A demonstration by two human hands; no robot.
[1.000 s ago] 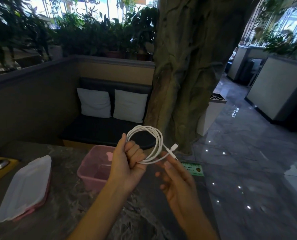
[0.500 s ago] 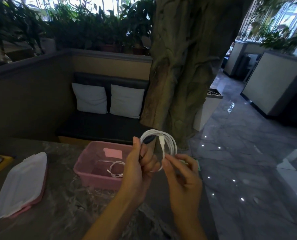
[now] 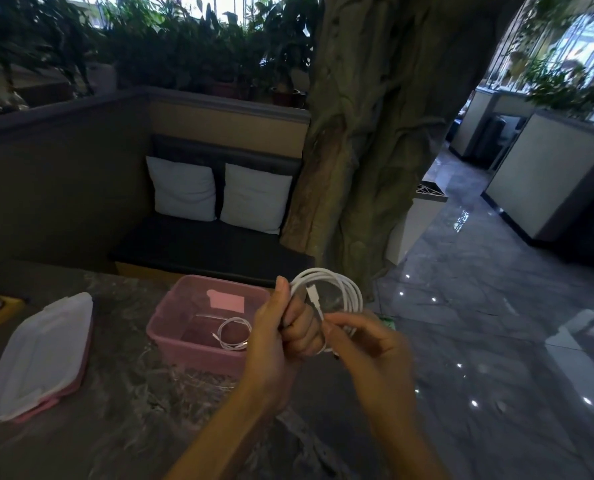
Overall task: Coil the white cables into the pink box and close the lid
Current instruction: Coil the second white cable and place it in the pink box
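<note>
A café or restaurant seating area is being shown: a booth bench (image 3: 202,247) with two white cushions (image 3: 219,197) at 12 o'clock, planters (image 3: 184,53) being kept along the partition (image 3: 63,109), a decorative tree trunk (image 3: 368,133), polished floor (image 3: 479,323) at 3 o'clock.

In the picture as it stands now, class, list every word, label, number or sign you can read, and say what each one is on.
None can be read.
Pink label on the inside wall of the pink box: no text can be made out.
Green card on the table beyond the right hand: mostly hidden, too blurred to read.
White cable and lid: no visible print.
</note>
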